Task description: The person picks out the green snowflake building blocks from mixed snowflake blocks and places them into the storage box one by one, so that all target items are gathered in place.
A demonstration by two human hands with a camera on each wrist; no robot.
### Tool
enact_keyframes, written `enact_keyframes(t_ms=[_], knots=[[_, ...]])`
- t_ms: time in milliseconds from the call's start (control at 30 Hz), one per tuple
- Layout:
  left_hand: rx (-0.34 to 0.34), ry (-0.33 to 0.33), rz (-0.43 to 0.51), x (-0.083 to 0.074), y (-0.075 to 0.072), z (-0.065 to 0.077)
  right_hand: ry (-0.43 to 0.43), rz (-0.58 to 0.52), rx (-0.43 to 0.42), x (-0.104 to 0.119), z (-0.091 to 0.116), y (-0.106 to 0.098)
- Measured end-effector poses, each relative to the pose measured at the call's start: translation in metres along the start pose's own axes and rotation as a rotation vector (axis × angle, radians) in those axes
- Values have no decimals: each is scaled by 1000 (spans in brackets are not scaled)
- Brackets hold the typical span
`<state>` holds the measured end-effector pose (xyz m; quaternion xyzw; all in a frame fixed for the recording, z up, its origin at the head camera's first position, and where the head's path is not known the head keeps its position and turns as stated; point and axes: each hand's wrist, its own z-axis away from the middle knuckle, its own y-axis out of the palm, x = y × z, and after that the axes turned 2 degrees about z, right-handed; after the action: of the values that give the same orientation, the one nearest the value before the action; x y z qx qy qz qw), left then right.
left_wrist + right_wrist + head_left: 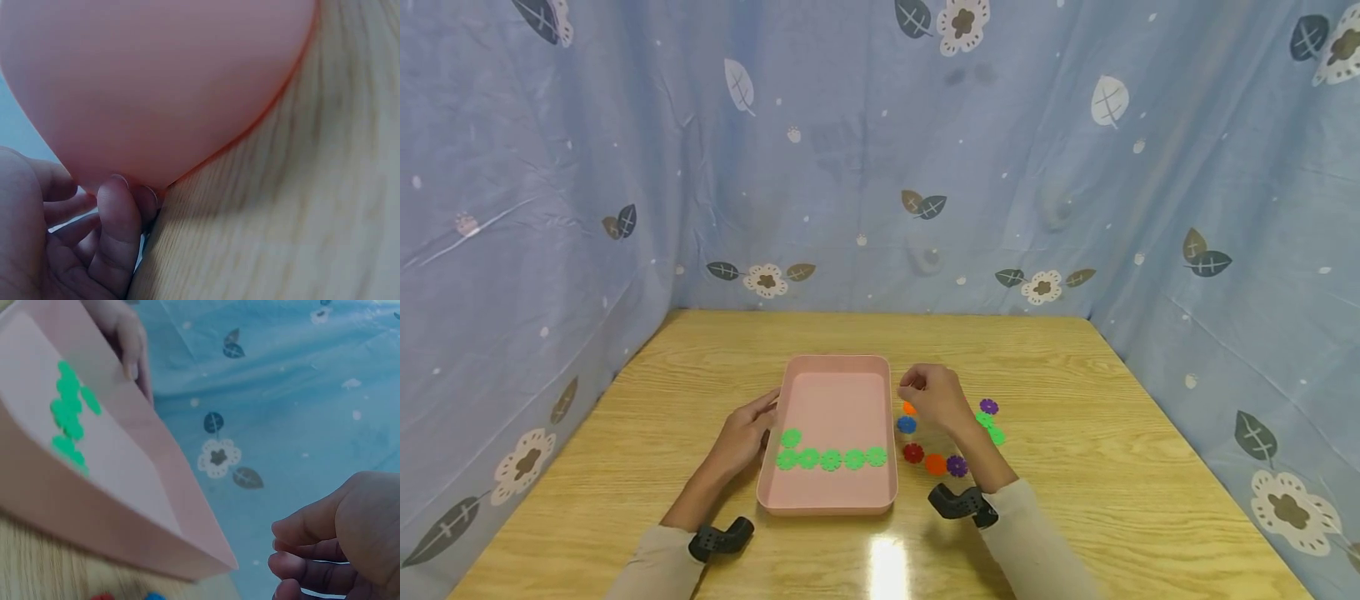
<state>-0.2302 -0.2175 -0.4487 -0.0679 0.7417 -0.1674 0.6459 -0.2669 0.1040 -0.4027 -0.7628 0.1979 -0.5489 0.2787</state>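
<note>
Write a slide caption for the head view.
Left hand holding a pink tray with six green flower-shaped discs; right hand near loose multicoloured discs.

Tray [844, 404] on desk [1045, 362], between left hand [747, 433] and right hand [938, 398].
Six discs [831, 462]: inside tray. Loose discs [936, 465]: nearside and right of right hand.

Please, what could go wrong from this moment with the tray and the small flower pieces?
If the left hand pushes the pink tray it grips, the row of green pieces inside might slide apart. A shifted tray could also bump the blue piece, which lies close outside its right wall. The right forearm passes between the nearer purple piece and two loose green ones, so it may brush them.
</note>
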Motion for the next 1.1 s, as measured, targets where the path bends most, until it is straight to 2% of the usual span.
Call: enact_keyframes(t_ms=[133, 167, 567, 867, 1100], knots=[[-12, 6, -1, 20, 0, -7, 15, 33, -2, -8, 2, -7], [-12, 10, -6, 20, 0, -7, 17, 41, -3, -10, 2, -9], [-48, 38, -65, 21, 3, -6, 75, 75, 21, -32, -1, -39], [-49, 20, -58, 23, 5, -6, 163, 207, 60, -49, -5, -63], [-41, 0, -35, 23, 5, -5, 243, 309, 106, -64, 3, -75]])
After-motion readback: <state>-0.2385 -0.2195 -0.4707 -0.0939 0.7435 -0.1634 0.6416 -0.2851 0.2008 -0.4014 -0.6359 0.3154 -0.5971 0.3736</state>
